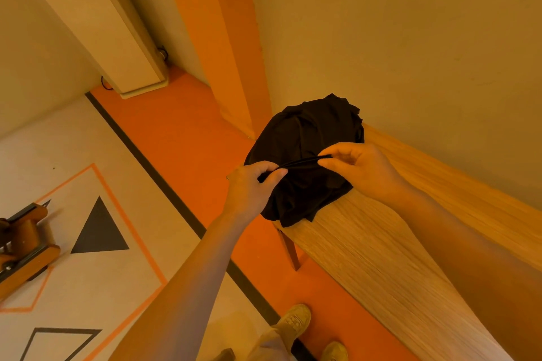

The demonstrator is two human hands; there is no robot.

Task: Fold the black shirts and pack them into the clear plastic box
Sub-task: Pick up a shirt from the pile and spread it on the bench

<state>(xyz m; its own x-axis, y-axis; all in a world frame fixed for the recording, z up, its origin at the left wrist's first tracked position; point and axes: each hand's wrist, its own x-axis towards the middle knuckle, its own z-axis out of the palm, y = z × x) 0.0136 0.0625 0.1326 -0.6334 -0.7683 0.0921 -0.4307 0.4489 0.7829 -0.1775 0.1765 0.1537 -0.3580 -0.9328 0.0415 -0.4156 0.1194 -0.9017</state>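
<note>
Floor (88, 155): smooth, pale, matte, with a broad orange band edged by a dark stripe, thin orange outline tape, and solid black triangle markings (99, 231). Wall (410, 38): flat, plain, faint stain line near the top. Tabletop (381, 258): long, narrow, light wood-grain laminate with fine straight streaks along its length, rounded near corner, one slim leg visible below the end; it runs against the wall. Tall pale rectangular panel (96, 8) leans or stands at far left corner, cable at its base. Black shirts (305, 137): soft matte knit, bunched in a rounded, crumpled heap at the far end of the tabletop, part of the fabric draping over the end edge. Left hand (252, 187): fingers curled, thumb and forefinger pinching a thin rolled hem of the fabric. Right hand (355, 167): likewise pinching the same hem, remaining fingers loosely curled; the hem is drawn taut as a narrow cord between the two hands. Tan shoes (296, 321) at bottom. Orange wheeled device (23, 243) at left edge, partly cut off.
</note>
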